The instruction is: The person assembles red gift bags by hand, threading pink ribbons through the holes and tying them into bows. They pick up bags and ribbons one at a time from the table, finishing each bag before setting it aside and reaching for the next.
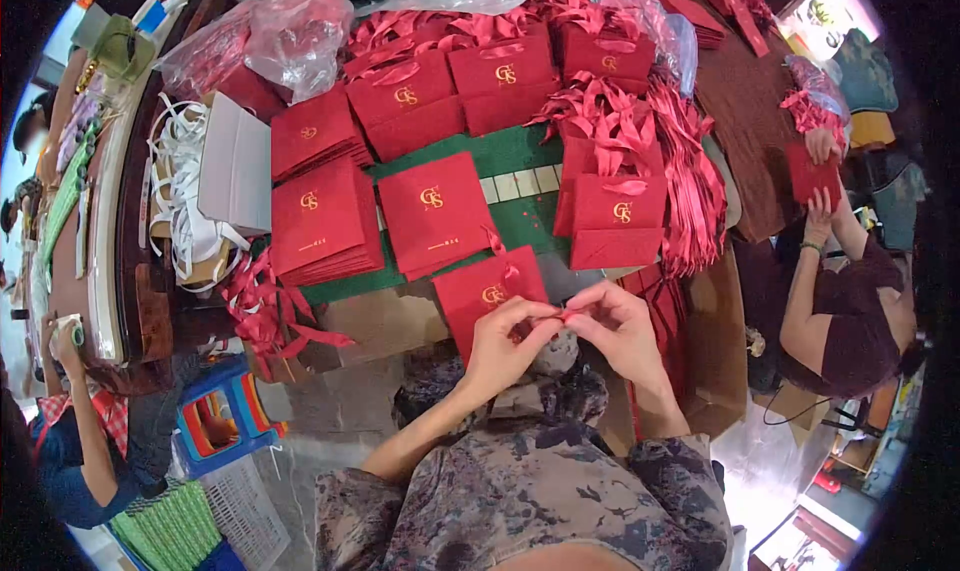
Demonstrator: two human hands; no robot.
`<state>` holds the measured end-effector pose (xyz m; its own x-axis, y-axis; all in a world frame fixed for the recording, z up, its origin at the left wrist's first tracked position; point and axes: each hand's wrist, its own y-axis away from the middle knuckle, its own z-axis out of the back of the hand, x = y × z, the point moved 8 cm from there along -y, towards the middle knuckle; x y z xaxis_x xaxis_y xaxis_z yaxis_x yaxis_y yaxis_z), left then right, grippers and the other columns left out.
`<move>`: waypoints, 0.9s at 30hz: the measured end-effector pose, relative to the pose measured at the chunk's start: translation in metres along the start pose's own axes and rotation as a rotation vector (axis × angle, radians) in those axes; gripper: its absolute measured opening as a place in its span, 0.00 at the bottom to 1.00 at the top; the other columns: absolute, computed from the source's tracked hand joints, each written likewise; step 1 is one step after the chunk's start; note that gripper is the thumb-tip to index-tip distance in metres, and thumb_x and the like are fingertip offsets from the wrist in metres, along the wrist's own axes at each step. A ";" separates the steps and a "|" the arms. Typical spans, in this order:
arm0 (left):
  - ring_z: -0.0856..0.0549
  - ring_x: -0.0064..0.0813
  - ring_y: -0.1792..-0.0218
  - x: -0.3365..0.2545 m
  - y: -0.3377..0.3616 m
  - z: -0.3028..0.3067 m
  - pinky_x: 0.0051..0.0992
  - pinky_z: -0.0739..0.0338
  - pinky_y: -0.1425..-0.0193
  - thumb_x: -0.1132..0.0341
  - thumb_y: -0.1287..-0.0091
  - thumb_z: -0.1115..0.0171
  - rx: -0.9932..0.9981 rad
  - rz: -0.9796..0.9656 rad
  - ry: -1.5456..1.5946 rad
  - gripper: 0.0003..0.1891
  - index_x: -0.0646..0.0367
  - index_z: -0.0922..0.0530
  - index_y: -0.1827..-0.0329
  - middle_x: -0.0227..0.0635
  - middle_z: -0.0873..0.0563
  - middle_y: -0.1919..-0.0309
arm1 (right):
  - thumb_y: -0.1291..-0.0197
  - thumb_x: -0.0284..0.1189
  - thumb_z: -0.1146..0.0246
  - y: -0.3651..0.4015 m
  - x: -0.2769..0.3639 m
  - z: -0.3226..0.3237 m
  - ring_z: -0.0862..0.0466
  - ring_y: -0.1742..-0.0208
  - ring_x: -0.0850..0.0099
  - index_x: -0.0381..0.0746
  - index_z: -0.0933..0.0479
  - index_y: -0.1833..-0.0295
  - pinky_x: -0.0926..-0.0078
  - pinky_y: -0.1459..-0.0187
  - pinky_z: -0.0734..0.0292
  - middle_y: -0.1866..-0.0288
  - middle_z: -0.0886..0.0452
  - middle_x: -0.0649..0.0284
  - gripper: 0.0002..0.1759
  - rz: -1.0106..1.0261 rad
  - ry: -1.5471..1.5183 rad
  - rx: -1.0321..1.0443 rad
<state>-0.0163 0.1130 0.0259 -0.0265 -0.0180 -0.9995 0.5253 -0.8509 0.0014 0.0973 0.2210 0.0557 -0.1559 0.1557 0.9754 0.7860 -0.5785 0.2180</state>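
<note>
My left hand (515, 343) and my right hand (612, 327) meet in front of me, thumbs and fingertips pinched on a red ribbon (568, 315). Just behind them, a red paper bag (470, 296) with a gold logo lies at the table's near edge, partly covered by my left hand. Beyond it another flat red bag (437, 211) has a bit of ribbon at its lower right corner. To its left sits a stack of red bags (325, 221). Whether the pinched ribbon runs through the bag is hidden by my fingers.
Rows of red gift bags (405, 96) with ribbon handles stand at the back. Loose red ribbons (690, 171) hang on the right, more ribbons (275, 306) at left. A white box (235, 161) stands beside white cords (180, 181). Co-workers sit on both sides; one holds a red bag (812, 171).
</note>
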 end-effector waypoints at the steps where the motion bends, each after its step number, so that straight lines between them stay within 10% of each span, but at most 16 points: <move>1: 0.14 0.18 0.66 0.004 0.002 -0.002 0.20 0.22 0.63 0.73 0.30 0.32 0.006 -0.002 0.005 0.06 0.61 0.14 0.53 0.31 0.12 0.64 | 0.32 0.22 0.32 0.000 -0.003 -0.004 0.17 0.56 0.84 0.34 0.20 0.49 0.83 0.54 0.21 0.56 0.14 0.67 0.09 -0.011 -0.045 -0.002; 10: 0.18 0.16 0.65 0.040 0.012 -0.006 0.19 0.25 0.63 0.71 0.29 0.32 0.051 0.283 0.313 0.05 0.62 0.14 0.54 0.27 0.13 0.65 | 0.36 0.18 0.31 -0.005 -0.019 -0.014 0.18 0.56 0.82 0.34 0.19 0.48 0.81 0.52 0.22 0.57 0.15 0.66 0.12 0.011 -0.192 -0.031; 12: 0.17 0.20 0.63 0.000 0.005 0.009 0.20 0.24 0.63 0.71 0.32 0.29 -0.040 -0.151 -0.027 0.10 0.60 0.14 0.50 0.31 0.14 0.60 | 0.36 0.18 0.31 -0.005 -0.015 -0.012 0.18 0.56 0.82 0.34 0.18 0.51 0.82 0.52 0.23 0.58 0.16 0.66 0.08 0.023 -0.162 -0.043; 18: 0.19 0.45 0.51 -0.010 0.003 0.094 0.39 0.22 0.48 0.71 0.38 0.28 -0.352 -0.178 -0.844 0.18 0.58 0.16 0.45 0.42 0.20 0.49 | 0.37 0.18 0.33 -0.015 0.020 -0.017 0.19 0.54 0.72 0.34 0.16 0.53 0.74 0.51 0.24 0.59 0.17 0.63 0.07 0.213 0.276 -0.033; 27: 0.21 0.45 0.51 0.010 -0.013 0.088 0.41 0.25 0.49 0.68 0.41 0.26 -0.180 -0.117 -0.958 0.18 0.57 0.16 0.48 0.38 0.19 0.54 | 0.37 0.21 0.33 -0.049 -0.040 -0.068 0.14 0.59 0.55 0.36 0.19 0.52 0.63 0.59 0.20 0.59 0.17 0.54 0.08 0.294 0.663 -0.019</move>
<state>-0.0983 0.0771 0.0190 -0.7239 -0.4245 -0.5438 0.5950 -0.7831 -0.1809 0.0241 0.1885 0.0087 -0.2742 -0.5228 0.8071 0.8416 -0.5366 -0.0617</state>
